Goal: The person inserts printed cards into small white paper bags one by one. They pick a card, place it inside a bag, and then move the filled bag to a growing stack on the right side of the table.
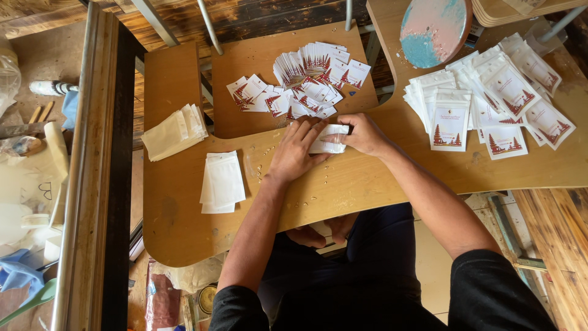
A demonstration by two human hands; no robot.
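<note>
My left hand [295, 149] and my right hand [362, 133] meet over a small white pouch [328, 140] lying on the brown board [343, 184]. The left fingers press on the pouch's left part. At its right end, the right fingers pinch it. Just beyond the hands lies a loose heap of small printed cards [306, 83] with red motifs, on a raised wooden board.
A spread of filled white pouches with red pictures [490, 98] lies at the right. Blank white pouches [222, 181] and a cream stack [174, 131] lie at the left. A round pink and blue stool top [433, 29] stands at the back. A wooden frame [98, 165] borders the left side.
</note>
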